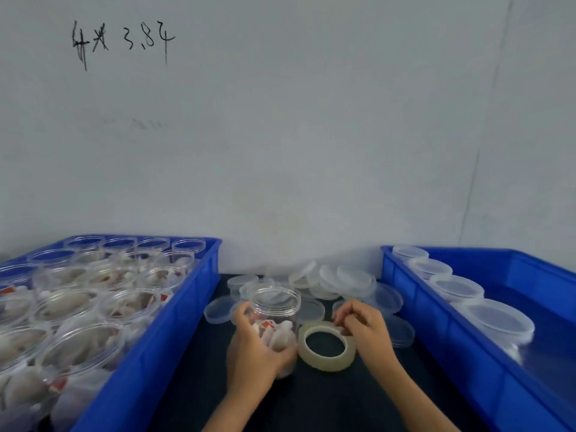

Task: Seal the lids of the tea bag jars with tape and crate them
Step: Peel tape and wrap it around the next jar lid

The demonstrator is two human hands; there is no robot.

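Clear jar (276, 310) gripped within left fingers (241, 313).

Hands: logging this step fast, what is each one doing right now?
Left hand: holds the open jar of tea bags.
Right hand: fingers curled at the tape roll; grip cannot be told.
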